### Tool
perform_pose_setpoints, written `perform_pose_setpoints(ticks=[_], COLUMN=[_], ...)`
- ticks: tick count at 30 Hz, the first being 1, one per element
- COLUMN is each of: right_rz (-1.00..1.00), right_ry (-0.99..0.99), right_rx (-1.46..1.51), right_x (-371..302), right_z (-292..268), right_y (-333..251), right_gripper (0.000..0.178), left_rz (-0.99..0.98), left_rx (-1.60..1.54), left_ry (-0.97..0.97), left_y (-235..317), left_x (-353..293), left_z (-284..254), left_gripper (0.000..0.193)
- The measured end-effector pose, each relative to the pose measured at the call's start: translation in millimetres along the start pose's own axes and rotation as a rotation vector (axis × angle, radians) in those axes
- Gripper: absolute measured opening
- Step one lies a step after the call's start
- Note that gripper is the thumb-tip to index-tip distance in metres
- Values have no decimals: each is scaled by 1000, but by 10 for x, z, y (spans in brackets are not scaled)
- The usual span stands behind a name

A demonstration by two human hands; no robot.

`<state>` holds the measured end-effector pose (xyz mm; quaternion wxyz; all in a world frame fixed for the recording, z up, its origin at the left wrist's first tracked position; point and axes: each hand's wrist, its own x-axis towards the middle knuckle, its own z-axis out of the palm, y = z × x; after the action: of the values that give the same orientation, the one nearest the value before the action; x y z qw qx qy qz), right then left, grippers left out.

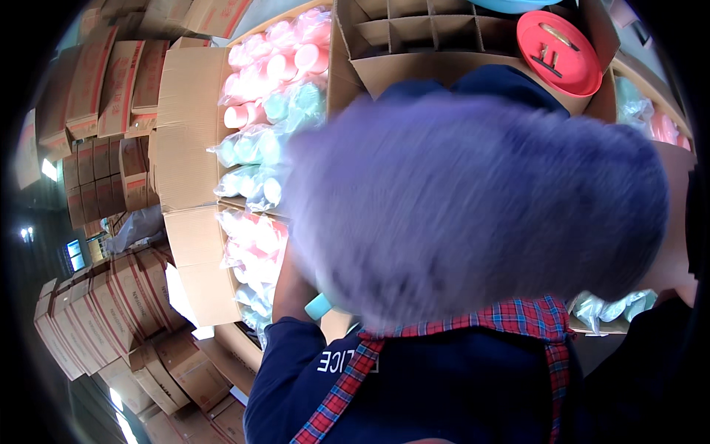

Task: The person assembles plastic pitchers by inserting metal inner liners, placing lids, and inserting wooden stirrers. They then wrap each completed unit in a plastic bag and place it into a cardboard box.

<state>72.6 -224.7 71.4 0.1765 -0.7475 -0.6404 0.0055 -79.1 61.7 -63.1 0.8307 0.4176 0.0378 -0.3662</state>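
Observation:
A large, blurred purple-grey fuzzy thing (473, 207) fills the middle of the head view, and I cannot make out what it is. It hides both my hands. On the left, a bare forearm (291, 292) with a dark blue sleeve goes behind it; a small mint-green piece (319, 306) shows beside this arm. Bare skin of an arm (673, 214), with a dark band, shows at the right edge. Below are a dark blue top (458, 385) and red plaid straps (336, 396). Dark cloth (510, 83) shows beyond the fuzzy thing.
At the left, open cartons (191, 137) hold bagged pink cups (281, 66) and mint-green cups (259, 144). A carton with cardboard dividers (436, 33) stands at the top, a red round tray (584, 74) with small items at its right. Stacked cartons (111, 311) stand far left.

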Motion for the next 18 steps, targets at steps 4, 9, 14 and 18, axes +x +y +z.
perform_pose_setpoints(ticks=[4, 9, 14, 18], right_rz=[82, 142, 122, 101], right_ry=[46, 228, 280, 389], right_rx=[61, 440, 862, 931], right_x=[-130, -287, -339, -269], right_z=[8, 330, 622, 642], right_y=[-16, -96, -461, -611], right_gripper=[26, 28, 35, 31], left_rz=[-29, 44, 159, 423], left_rx=[-114, -45, 167, 717], left_ry=[-5, -1, 169, -159], left_y=[-150, -113, 123, 524], left_x=[-66, -149, -229, -171], left_z=[133, 315, 605, 465], left_gripper=[116, 115, 106, 97])
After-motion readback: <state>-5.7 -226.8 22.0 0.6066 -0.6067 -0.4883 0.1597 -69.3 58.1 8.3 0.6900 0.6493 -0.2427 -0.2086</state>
